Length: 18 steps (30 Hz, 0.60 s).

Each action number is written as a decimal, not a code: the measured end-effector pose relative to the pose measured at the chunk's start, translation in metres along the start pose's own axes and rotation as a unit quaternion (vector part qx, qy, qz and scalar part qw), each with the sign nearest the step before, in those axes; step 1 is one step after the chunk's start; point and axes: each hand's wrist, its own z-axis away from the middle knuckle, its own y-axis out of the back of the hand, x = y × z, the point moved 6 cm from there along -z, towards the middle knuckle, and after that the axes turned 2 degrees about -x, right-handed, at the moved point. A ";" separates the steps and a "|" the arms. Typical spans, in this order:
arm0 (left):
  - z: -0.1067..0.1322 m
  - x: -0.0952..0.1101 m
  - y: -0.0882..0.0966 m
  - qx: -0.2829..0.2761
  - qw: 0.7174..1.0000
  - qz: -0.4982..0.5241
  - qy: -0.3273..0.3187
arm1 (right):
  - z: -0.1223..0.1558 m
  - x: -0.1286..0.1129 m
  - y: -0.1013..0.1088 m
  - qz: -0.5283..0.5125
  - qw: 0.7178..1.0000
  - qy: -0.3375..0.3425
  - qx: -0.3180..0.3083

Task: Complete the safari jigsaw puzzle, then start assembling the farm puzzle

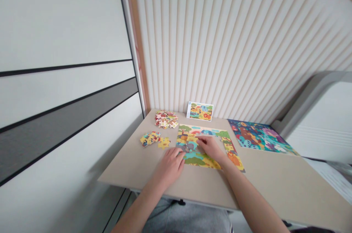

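Observation:
A partly assembled animal jigsaw puzzle [196,160] lies on the table, with a gap in its picture towards the upper right. Over its middle, my right hand [211,147] has its thumb and fingers pinched at a yellow puzzle piece [193,139]; how much of the piece is lifted is hidden. My left hand [172,165] rests palm down at the puzzle's left edge, fingers loosely stretched and nothing in them. Beyond that hand sit a single yellow puzzle piece [164,142] and a small heap of yellow pieces [150,139].
A larger pile of red and white pieces [165,119] is at the back left. A picture card [200,111] leans against the ribbed wall [192,42]. To the right lies a dark, colourful finished puzzle [261,136] on the beige table [275,174].

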 end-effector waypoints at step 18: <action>0.002 0.001 -0.004 -0.011 0.999 -0.027 -0.024 | 0.004 -0.002 -0.015 0.209 0.977 0.005 -0.033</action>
